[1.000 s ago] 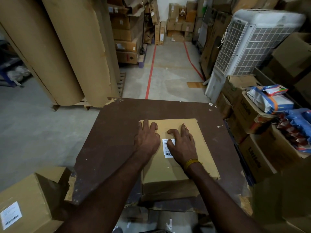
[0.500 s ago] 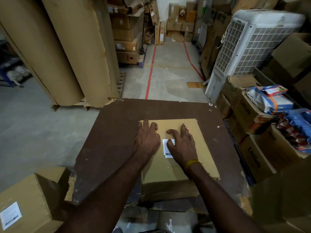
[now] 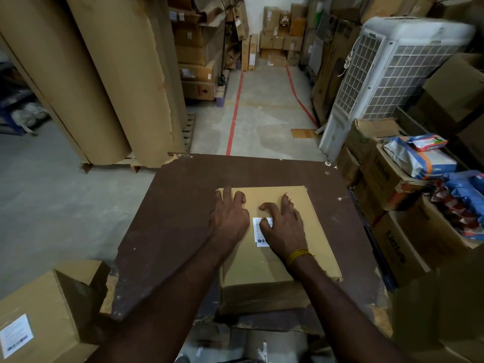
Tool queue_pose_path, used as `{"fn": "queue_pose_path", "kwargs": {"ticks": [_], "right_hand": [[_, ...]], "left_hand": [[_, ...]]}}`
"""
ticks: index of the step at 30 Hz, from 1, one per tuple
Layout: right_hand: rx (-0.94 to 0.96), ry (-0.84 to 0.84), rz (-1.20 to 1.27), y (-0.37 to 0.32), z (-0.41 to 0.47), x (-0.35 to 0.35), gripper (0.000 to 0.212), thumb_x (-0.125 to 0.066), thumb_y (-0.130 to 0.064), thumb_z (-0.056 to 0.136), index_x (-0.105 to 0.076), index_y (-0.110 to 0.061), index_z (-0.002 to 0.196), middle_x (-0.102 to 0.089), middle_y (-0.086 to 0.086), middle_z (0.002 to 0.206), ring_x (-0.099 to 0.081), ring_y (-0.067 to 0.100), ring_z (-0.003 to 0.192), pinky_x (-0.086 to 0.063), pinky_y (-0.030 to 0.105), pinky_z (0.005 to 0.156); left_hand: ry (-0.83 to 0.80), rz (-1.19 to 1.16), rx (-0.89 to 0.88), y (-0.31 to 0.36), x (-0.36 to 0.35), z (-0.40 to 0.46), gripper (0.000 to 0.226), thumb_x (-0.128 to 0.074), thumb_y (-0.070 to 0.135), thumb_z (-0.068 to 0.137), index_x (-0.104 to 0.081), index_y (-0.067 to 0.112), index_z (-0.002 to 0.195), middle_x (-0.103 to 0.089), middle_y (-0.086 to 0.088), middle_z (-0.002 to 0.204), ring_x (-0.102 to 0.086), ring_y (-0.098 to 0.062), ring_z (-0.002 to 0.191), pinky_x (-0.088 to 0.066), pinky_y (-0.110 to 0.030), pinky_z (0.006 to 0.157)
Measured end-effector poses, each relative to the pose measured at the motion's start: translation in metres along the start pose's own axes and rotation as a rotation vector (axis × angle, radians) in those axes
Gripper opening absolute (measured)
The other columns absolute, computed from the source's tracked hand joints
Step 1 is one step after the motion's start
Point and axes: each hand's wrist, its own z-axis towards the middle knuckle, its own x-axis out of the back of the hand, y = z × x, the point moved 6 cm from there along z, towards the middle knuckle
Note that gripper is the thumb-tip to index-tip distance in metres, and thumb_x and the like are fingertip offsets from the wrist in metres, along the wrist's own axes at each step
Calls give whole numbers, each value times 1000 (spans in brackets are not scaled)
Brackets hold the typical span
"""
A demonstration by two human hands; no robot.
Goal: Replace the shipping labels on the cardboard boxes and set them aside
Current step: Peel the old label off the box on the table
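A flat cardboard box (image 3: 264,265) lies on the dark brown table (image 3: 167,231). A white shipping label (image 3: 259,233) with a barcode sits on the box's top. My left hand (image 3: 230,218) rests flat on the box just left of the label, fingers straight. My right hand (image 3: 284,227) lies flat over the label's right part, its thumb pressing on the label. A yellow band circles my right wrist.
A labelled cardboard box (image 3: 36,320) stands on the floor at lower left. Tall cardboard rolls (image 3: 86,74) stand at back left. A white air cooler (image 3: 387,72) and stacked open boxes (image 3: 398,195) crowd the right side. A floor aisle with red lines runs ahead.
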Motion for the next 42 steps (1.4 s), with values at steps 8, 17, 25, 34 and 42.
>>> {"fn": "queue_pose_path", "kwargs": {"ticks": [8, 17, 25, 34, 42], "right_hand": [[-5, -3, 4, 1, 0, -1, 38, -44, -39, 99, -44, -35, 137, 0, 13, 167, -4, 32, 153, -8, 45, 123], [6, -1, 1, 1, 0, -1, 38, -44, -39, 99, -44, -36, 137, 0, 14, 167, -4, 33, 153, -7, 45, 123], [5, 11, 13, 3, 1, -2, 33, -45, -37, 97, -47, -36, 130, -3, 15, 166, -6, 33, 153, -9, 45, 123], [4, 2, -1, 3, 2, -3, 35, -44, -38, 98, -46, -36, 133, -4, 14, 166, -6, 33, 153, -8, 45, 123], [7, -5, -13, 2, 2, -2, 38, -42, -39, 99, -43, -36, 137, -1, 13, 167, -4, 33, 153, -7, 45, 123]], "left_hand": [[-5, 19, -7, 0, 1, 0, 33, -52, 24, 88, -50, 27, 121, -37, -4, 141, -31, -30, 137, -46, -42, 96], [7, 23, -14, -1, -1, -1, 33, -52, 23, 87, -51, 26, 119, -38, -4, 139, -32, -31, 136, -50, -43, 93], [20, 14, -15, -1, -2, 1, 32, -53, 21, 86, -53, 25, 118, -41, -5, 136, -34, -32, 135, -48, -43, 92], [16, 25, -31, -3, -3, 2, 34, -54, 22, 85, -53, 24, 118, -41, -6, 137, -34, -32, 135, -48, -42, 93], [20, 41, -37, -3, -4, 2, 32, -53, 24, 86, -51, 26, 119, -40, -5, 136, -35, -32, 133, -49, -43, 94]]}}
